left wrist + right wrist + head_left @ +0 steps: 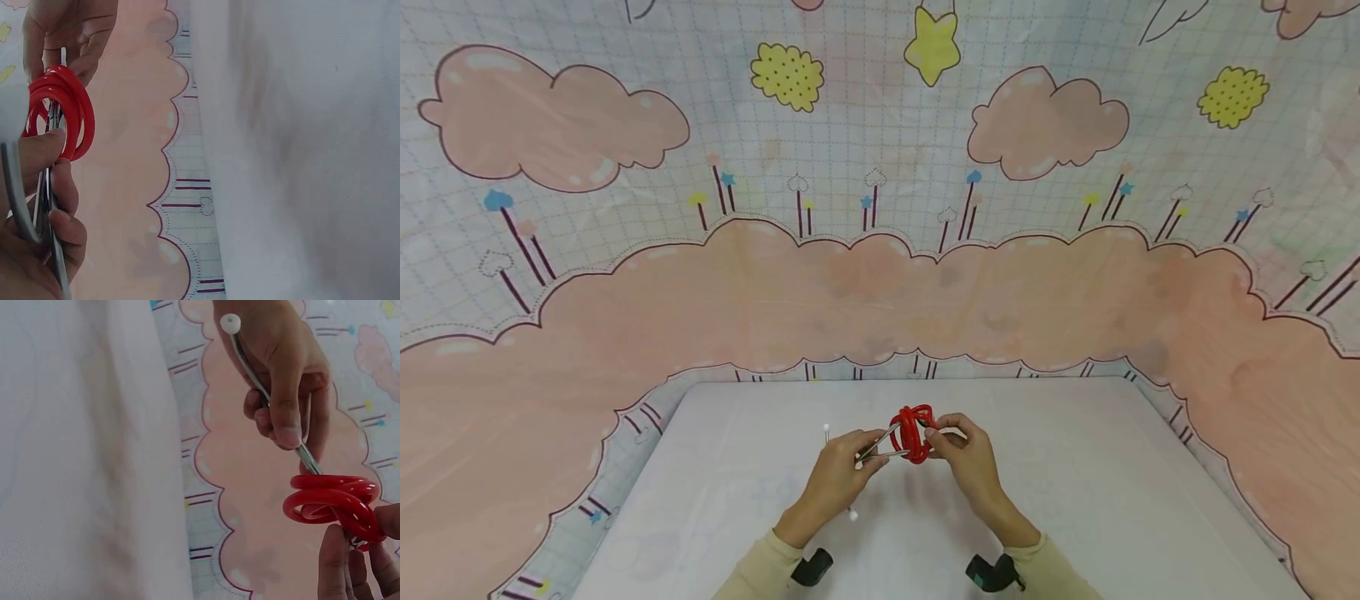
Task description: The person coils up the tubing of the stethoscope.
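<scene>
My left hand (838,467) grips a slim metal frame (309,459) of bent rods, with small white ball tips (230,324) sticking out past the hand. A glossy red tube (912,442), wound in several loops, sits around the frame's other end, between the two hands. The fingers of my right hand (976,460) pinch the right side of this bundle, where a bit of metal shows among the loops. In the left wrist view the frame's rods run through the red loops (84,119) toward the right fingers. Both hands hold everything over the white table.
A white tabletop (700,467) spreads beneath the hands, its far edge a little beyond them. Behind and around it hangs a cloth (880,300) printed with clouds and stars. Dark wrist devices (812,568) are worn near both sleeves.
</scene>
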Demonstrator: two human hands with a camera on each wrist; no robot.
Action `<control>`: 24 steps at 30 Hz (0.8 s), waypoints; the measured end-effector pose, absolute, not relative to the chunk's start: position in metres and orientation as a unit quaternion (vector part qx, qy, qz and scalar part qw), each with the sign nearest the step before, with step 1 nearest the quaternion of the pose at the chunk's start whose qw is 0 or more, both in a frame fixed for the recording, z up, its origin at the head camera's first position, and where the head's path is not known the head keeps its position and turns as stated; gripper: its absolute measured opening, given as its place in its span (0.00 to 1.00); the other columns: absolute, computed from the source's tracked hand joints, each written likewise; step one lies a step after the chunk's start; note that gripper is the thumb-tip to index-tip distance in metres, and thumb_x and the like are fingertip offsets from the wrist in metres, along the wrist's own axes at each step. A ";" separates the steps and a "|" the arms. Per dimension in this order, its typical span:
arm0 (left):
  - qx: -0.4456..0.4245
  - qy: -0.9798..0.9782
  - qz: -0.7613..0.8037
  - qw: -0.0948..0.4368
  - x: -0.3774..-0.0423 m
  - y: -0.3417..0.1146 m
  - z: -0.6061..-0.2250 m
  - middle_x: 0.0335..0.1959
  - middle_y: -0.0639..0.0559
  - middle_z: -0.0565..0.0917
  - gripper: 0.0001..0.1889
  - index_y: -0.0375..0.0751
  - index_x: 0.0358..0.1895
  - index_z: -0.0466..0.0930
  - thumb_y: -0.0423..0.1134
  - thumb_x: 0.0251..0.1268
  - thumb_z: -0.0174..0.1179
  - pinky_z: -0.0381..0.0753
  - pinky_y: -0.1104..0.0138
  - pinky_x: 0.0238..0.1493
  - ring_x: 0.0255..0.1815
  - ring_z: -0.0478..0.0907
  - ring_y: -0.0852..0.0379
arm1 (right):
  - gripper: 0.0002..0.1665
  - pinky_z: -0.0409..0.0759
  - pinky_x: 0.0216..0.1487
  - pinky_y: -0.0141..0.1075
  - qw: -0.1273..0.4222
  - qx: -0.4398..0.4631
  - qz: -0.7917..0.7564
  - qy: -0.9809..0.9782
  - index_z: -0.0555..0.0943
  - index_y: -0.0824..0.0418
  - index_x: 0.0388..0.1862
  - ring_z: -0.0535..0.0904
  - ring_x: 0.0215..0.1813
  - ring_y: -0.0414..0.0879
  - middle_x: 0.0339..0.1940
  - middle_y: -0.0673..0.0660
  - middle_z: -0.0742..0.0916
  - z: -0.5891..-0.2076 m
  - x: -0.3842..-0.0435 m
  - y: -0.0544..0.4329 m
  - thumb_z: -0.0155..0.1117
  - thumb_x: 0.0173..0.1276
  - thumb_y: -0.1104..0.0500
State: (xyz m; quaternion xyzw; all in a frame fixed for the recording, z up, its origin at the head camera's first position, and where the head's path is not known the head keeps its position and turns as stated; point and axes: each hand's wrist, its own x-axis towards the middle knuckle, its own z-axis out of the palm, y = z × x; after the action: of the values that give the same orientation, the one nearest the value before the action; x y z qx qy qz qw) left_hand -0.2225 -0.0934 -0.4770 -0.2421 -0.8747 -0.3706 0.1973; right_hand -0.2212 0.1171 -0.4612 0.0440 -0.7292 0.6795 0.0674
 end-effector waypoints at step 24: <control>-0.190 -0.885 -0.423 0.044 -0.263 -0.102 -0.511 0.30 0.56 0.83 0.16 0.41 0.51 0.80 0.35 0.60 0.68 0.75 0.73 0.31 0.31 0.78 0.64 | 0.15 0.85 0.49 0.38 -0.002 -0.023 0.723 -0.691 0.76 0.71 0.46 0.83 0.39 0.42 0.43 0.57 0.79 -0.505 -0.261 0.108 0.65 0.68 0.61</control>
State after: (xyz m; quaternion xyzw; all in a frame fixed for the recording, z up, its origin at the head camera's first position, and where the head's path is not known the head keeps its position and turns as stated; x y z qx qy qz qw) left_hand -0.2626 -0.1022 -0.5110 -0.1897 -0.8848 -0.4234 0.0436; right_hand -0.2608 0.1078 -0.5046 -0.0234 -0.6908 0.7227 -0.0021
